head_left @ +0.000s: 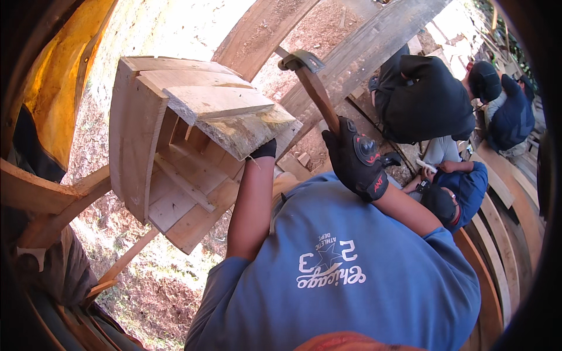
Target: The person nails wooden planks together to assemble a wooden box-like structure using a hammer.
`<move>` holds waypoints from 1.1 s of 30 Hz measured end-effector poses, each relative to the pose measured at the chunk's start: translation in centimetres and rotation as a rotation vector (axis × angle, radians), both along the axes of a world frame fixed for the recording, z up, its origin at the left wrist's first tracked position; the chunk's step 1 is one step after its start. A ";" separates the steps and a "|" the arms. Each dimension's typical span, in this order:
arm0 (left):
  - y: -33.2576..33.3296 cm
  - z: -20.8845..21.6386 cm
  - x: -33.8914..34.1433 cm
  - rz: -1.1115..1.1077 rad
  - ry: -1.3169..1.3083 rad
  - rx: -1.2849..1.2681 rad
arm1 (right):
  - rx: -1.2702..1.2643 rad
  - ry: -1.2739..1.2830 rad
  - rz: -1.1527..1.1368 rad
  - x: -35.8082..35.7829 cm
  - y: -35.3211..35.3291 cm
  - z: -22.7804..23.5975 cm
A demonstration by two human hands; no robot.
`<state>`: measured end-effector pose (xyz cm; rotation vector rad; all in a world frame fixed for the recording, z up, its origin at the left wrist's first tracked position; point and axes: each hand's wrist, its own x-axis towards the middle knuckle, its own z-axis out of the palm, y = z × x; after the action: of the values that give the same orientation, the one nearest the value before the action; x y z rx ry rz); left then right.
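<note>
A wooden box (136,137) of nailed planks lies on its side at left, its open end facing me and slats visible within. Along the top edge of the opening runs a rough-edged board (243,130). My left hand (266,148), in a dark glove, reaches to that board at the opening's right corner; its fingers are hidden behind the wood. In my right hand (356,157), also gloved, a claw hammer (317,96) is gripped by its wooden handle. The hammer is raised to the right of the box, its metal head up and apart from the wood.
Long planks (363,55) cross behind the box. A curved timber (52,193) and a yellow sheet (61,70) are at left. Several people sit or bend at right, one in dark clothes (424,99) closest behind the hammer. Stacked boards (497,251) line the right side.
</note>
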<state>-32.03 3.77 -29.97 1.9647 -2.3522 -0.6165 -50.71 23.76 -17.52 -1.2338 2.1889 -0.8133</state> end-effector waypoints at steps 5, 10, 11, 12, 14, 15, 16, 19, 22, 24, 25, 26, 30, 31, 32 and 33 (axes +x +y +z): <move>0.2 0.0 -0.4 -0.003 0.007 0.003 | 0.144 -0.118 0.180 0.5 1.2 -3.6; -0.3 0.0 -0.4 0.009 0.021 -0.008 | -0.092 -0.002 0.071 -1.0 -1.7 3.3; -0.2 0.0 -0.3 0.011 0.020 -0.004 | -0.101 -0.013 0.038 -0.7 -1.8 3.8; 0.2 0.1 0.0 0.014 0.017 0.002 | 0.002 -0.037 0.105 -0.1 -1.3 2.7; 0.1 0.1 -0.4 0.005 0.018 -0.001 | 0.160 -0.035 0.219 1.2 0.6 -2.3; 0.1 0.2 -0.5 0.011 0.020 -0.004 | 0.218 -0.013 0.283 1.7 1.4 -4.9; -0.2 0.0 -0.8 0.010 0.027 -0.007 | 0.206 -0.010 0.289 1.2 1.4 -4.8; 0.3 0.1 -0.1 0.013 0.021 0.000 | 0.052 0.083 0.245 0.5 1.3 -2.1; -0.1 0.0 -0.5 0.015 0.036 -0.003 | 0.014 -0.035 0.007 -0.4 -0.9 3.6; 0.0 0.1 -0.5 0.014 0.035 0.000 | 0.005 -0.055 0.012 -0.1 -0.9 3.4; -0.1 0.2 -0.6 0.011 0.033 -0.002 | 0.075 -0.103 0.041 0.6 -0.2 1.3; 0.0 0.2 -0.5 0.011 0.032 -0.001 | 0.145 -0.151 0.076 1.2 0.2 -0.6; 0.2 0.0 -0.5 0.013 0.032 -0.005 | 0.253 -0.078 0.151 0.3 1.9 -4.9; 0.2 0.0 -0.3 0.014 0.028 -0.002 | 0.336 -0.061 0.139 -0.5 1.2 -4.1; 0.3 0.0 -0.2 0.011 0.024 0.001 | 0.181 0.009 0.128 -0.9 1.0 -2.1; 0.2 0.1 0.0 0.013 0.029 0.006 | 0.034 0.071 0.113 -1.0 0.6 0.7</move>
<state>-31.98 4.01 -29.89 1.9582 -2.3225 -0.6475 -51.73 24.38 -16.80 -1.3752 2.1568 -0.6939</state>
